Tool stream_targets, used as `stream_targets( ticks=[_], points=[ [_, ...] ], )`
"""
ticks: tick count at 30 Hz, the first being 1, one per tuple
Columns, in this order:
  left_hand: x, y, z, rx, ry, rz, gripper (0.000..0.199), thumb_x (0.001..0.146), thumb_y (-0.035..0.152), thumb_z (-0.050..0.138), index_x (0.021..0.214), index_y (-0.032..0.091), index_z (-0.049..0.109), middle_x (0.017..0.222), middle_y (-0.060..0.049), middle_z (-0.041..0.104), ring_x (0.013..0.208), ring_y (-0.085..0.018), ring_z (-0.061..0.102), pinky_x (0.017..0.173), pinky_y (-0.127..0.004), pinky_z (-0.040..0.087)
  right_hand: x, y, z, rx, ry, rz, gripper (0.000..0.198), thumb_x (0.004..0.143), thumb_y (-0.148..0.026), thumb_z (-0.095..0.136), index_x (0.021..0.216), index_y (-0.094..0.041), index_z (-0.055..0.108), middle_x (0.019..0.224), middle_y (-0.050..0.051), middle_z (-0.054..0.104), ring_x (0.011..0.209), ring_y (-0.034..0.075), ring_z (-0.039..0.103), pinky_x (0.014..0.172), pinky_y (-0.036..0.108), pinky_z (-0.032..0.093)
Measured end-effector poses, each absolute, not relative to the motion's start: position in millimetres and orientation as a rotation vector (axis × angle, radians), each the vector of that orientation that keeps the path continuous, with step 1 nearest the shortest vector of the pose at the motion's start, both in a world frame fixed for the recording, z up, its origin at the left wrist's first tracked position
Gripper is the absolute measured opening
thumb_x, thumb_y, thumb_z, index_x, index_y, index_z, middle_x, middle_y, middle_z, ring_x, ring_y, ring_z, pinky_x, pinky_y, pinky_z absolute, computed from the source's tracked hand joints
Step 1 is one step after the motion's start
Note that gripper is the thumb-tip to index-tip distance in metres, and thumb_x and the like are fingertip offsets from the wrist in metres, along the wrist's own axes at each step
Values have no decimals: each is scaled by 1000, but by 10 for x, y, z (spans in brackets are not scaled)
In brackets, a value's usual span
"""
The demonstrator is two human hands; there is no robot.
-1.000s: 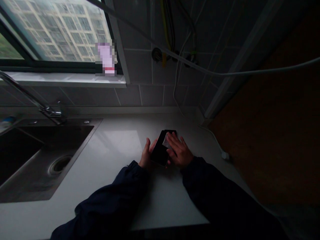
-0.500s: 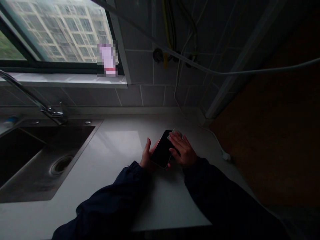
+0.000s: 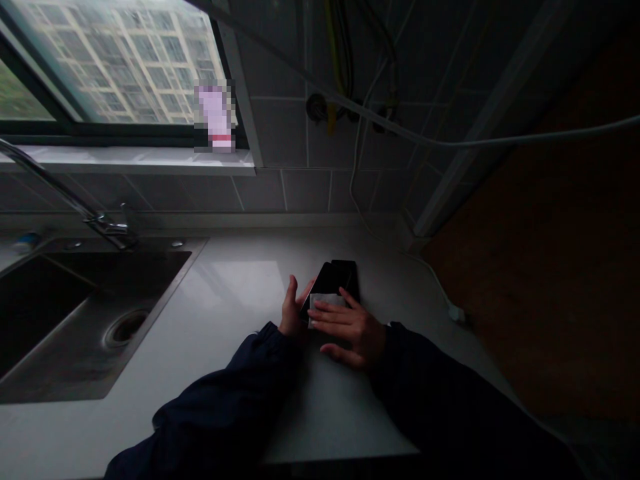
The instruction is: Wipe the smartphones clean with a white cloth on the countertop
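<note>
A black smartphone lies tilted in my left hand, whose thumb stands up along its left edge while the other fingers are mostly hidden beneath. Across the lower part of the screen is a small white wipe. My right hand holds the wipe against the glass under its flat, outstretched fingers, with the thumb apart and lower down. Behind the phone, to its right, a second dark flat object shows in part; I cannot tell whether it is a case or another phone.
The white countertop runs beneath both hands. At left are a steel sink and a faucet below a window. A white cable with a plug lies at the right, and another cable hangs across the view.
My right hand has slid the wipe down and left, from the phone's top right to its lower part. The dark object behind the phone shows more now. My left hand has barely moved.
</note>
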State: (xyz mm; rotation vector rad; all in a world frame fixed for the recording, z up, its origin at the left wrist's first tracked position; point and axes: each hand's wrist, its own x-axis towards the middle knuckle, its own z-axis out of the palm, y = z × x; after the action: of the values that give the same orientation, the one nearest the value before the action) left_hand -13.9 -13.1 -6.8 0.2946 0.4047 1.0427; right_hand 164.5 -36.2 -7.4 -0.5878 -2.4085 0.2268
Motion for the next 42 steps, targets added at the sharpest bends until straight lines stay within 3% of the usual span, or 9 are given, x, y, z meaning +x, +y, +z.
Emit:
stream_targets(
  ticks=[4, 9, 15, 23, 27, 32, 35, 38, 42],
  points=[
    [-145, -135, -56, 293, 376, 979, 76, 94, 72, 39, 148, 19, 49, 115, -16, 72, 89, -29, 74, 82, -44, 59, 1739, -211, -80, -858, -2360, 129, 47, 105, -45, 40, 142, -21, 57, 146, 11, 58, 143, 25, 48, 126, 59, 12],
    [-131, -159, -13, 334, 370, 910, 71, 97, 70, 33, 151, 26, 44, 119, -15, 71, 87, -29, 74, 74, -47, 60, 1792, -136, -55, -1117, -2282, 72, 59, 104, -48, 37, 151, -14, 45, 156, 17, 44, 149, 33, 37, 118, 70, 23],
    [-104, -158, -25, 291, 442, 1027, 74, 97, 68, 38, 149, 16, 48, 120, -17, 71, 101, -31, 72, 92, -43, 55, 1720, -233, -56, -871, -2423, 261, 63, 100, -57, 45, 147, -15, 51, 151, 17, 52, 146, 31, 44, 121, 67, 19],
    [-128, -141, -54, 288, 527, 1013, 76, 94, 67, 46, 151, 16, 45, 116, -17, 72, 102, -31, 72, 94, -43, 53, 1638, -357, -118, -591, -2393, 408, 57, 101, -56, 44, 139, -17, 59, 144, 12, 61, 145, 23, 45, 127, 51, 10],
    [-92, -160, -28, 360, 482, 1022, 72, 95, 64, 47, 150, 17, 47, 120, -16, 71, 106, -31, 71, 97, -43, 52, 1656, -270, -208, -756, -2425, 265, 59, 103, -54, 40, 149, -18, 49, 151, 13, 53, 149, 25, 39, 126, 57, 5],
    [-37, -214, -17, 463, 402, 935, 66, 96, 57, 52, 152, 23, 44, 129, -13, 67, 106, -30, 70, 91, -43, 56, 1768, -99, -259, -1025, -2334, 83, 64, 104, -52, 36, 158, -18, 34, 160, 16, 40, 153, 29, 30, 122, 63, 19],
    [-17, -238, -16, 498, 390, 931, 63, 97, 52, 53, 153, 27, 43, 132, -11, 66, 108, -30, 69, 91, -43, 57, 1797, -77, -250, -1062, -2289, 53, 69, 104, -54, 33, 160, -16, 27, 164, 16, 32, 155, 31, 24, 122, 63, 21],
    [-8, -239, -22, 479, 399, 966, 62, 98, 50, 52, 154, 26, 42, 135, -11, 66, 117, -31, 66, 100, -43, 52, 1776, -107, -251, -1041, -2315, 55, 72, 103, -58, 34, 160, -15, 28, 164, 16, 32, 156, 33, 19, 121, 67, 19],
    [-22, -202, -34, 441, 437, 979, 64, 98, 53, 50, 149, 16, 49, 130, -15, 69, 123, -32, 63, 108, -43, 45, 1703, -199, -241, -924, -2447, 154, 74, 100, -63, 40, 157, -18, 36, 161, 14, 40, 157, 35, 14, 120, 71, 16]
  ],
)
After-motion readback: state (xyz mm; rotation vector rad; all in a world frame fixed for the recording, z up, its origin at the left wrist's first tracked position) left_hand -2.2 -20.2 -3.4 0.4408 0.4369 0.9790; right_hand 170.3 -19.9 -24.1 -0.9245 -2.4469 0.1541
